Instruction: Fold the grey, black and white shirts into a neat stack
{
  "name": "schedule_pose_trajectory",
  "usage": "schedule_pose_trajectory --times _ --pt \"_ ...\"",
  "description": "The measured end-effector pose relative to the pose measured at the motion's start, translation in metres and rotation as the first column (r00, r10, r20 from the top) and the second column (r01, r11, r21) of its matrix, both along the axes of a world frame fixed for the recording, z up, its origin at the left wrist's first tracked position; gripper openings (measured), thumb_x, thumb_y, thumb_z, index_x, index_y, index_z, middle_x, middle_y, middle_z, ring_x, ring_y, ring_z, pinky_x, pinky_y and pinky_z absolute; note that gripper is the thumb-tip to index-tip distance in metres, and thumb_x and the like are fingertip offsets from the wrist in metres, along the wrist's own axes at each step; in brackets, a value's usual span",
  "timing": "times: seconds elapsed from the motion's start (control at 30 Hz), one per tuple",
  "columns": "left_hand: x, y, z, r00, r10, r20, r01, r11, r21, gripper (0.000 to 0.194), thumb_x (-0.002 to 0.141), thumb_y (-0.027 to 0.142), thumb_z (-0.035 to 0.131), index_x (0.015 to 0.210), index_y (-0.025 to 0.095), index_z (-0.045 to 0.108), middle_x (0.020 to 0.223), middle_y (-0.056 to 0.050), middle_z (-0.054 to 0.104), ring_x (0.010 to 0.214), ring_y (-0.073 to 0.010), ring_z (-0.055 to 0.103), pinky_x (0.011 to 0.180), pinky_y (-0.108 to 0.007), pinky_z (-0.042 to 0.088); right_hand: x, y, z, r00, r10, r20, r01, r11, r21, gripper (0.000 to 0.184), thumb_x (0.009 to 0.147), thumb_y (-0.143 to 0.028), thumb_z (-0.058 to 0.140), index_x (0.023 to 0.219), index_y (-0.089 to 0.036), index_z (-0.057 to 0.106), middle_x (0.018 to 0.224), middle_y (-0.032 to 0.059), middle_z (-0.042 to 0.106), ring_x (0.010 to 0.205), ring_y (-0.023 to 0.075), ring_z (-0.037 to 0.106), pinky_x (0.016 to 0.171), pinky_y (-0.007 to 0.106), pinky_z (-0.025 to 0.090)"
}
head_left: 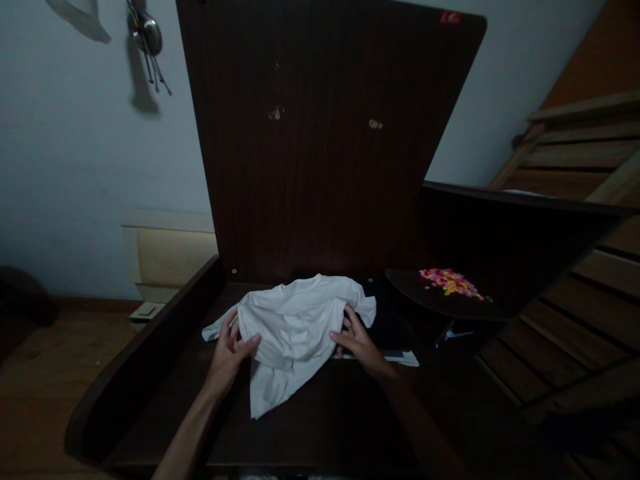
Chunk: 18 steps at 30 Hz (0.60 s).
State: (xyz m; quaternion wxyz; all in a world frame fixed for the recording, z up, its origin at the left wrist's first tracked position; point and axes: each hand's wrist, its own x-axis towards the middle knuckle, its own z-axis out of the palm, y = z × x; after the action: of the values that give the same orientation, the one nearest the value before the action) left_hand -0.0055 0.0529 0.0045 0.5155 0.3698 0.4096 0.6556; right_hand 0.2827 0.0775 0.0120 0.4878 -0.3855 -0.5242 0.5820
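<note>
A white shirt (300,327) is spread loosely over the dark wooden desk (300,440), its collar end toward the back panel. Its near part is lifted and folded up, with one corner hanging toward the desk's front. My left hand (231,350) grips the shirt's left edge between thumb and fingers. On the opposite edge, my right hand (356,339) pinches the cloth in the same way. Dark folded cloth (387,323) lies just right of the shirt, and a white flat item (407,359) sticks out below it.
A tall dark panel (320,147) rises behind the desk. To the right, a curved shelf (440,300) bears a pile of small pink and yellow pieces (453,282). A raised side board (150,353) bounds the left. Wooden slats (575,333) stand at far right.
</note>
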Motion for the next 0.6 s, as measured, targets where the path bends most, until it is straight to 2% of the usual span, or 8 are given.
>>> schedule_pose_trajectory --times 0.07,0.1,0.17,0.27,0.37,0.47,0.6 --pt "0.002 -0.004 0.002 0.995 -0.075 -0.065 0.078 0.996 0.037 0.107 0.06 0.028 0.085 0.148 0.036 0.024 0.154 -0.011 0.034 0.116 -0.0285 0.06 0.081 -0.032 0.056 -0.004 0.001 -0.009 0.998 0.061 0.006 -0.061 0.998 0.018 0.116 0.057 -0.028 0.087 0.15 -0.04 0.018 0.149 0.0105 0.041 0.11 0.0253 0.061 0.073 0.034 0.058" --pt "0.002 -0.005 0.002 0.991 -0.1 -0.089 0.104 0.994 0.044 0.111 0.061 0.027 0.084 0.15 0.037 0.019 0.157 -0.011 0.028 0.121 -0.0298 0.056 0.086 -0.034 0.055 -0.006 0.002 -0.015 0.998 0.069 -0.011 -0.069 0.997 0.026 0.123 0.055 -0.026 0.088 0.151 -0.039 0.013 0.15 0.0104 0.04 0.117 0.0259 0.058 0.081 0.037 0.056" --pt "0.001 -0.005 0.003 0.986 -0.116 -0.124 0.123 0.991 0.057 0.113 0.062 0.027 0.082 0.152 0.036 0.014 0.159 -0.01 0.023 0.131 -0.0312 0.048 0.094 -0.037 0.052 -0.012 0.002 -0.023 0.996 0.046 -0.071 -0.043 0.998 0.041 0.127 0.055 -0.026 0.089 0.153 -0.036 0.008 0.145 0.0104 0.046 0.122 0.0251 0.054 0.094 0.041 0.051" --pt "-0.006 -0.002 0.004 0.986 -0.075 -0.147 0.087 0.993 0.074 0.115 0.06 0.025 0.081 0.153 0.03 0.015 0.158 -0.011 0.027 0.139 -0.0316 0.036 0.104 -0.038 0.044 -0.018 0.003 -0.023 0.989 -0.025 -0.144 0.026 1.0 0.005 0.119 0.064 -0.033 0.084 0.154 -0.034 0.007 0.133 0.0096 0.059 0.112 0.0247 0.062 0.09 0.042 0.053" --pt "-0.019 0.003 0.005 0.99 -0.041 -0.138 0.049 0.997 0.055 0.116 0.054 0.021 0.08 0.153 0.027 0.02 0.155 -0.012 0.034 0.137 -0.0342 0.038 0.105 -0.041 0.043 -0.019 0.004 -0.006 0.981 -0.096 -0.169 0.089 0.995 -0.052 0.107 0.069 -0.037 0.079 0.153 -0.036 0.013 0.127 0.0071 0.064 0.104 0.0251 0.065 0.081 0.041 0.057" --pt "-0.035 0.004 0.01 0.991 -0.044 -0.124 0.042 0.999 -0.018 0.116 0.049 0.019 0.076 0.152 0.027 0.024 0.153 -0.013 0.038 0.131 -0.0369 0.046 0.096 -0.04 0.051 -0.011 0.007 0.02 0.962 -0.165 -0.217 0.17 0.986 0.003 0.093 0.069 -0.036 0.077 0.149 -0.036 0.029 0.126 0.0044 0.065 0.109 0.0242 0.063 0.086 0.038 0.055" --pt "-0.055 0.003 0.017 0.984 -0.046 -0.169 0.035 0.997 -0.065 0.098 0.049 0.02 0.072 0.142 0.027 0.044 0.153 -0.012 0.037 0.129 -0.0349 0.049 0.087 -0.032 0.055 0.013 0.015 0.048 0.961 -0.223 -0.162 0.23 0.973 0.026 0.069 0.07 -0.038 0.073 0.135 -0.031 0.05 0.122 0.0034 0.067 0.108 0.0252 0.064 0.088 0.036 0.053"
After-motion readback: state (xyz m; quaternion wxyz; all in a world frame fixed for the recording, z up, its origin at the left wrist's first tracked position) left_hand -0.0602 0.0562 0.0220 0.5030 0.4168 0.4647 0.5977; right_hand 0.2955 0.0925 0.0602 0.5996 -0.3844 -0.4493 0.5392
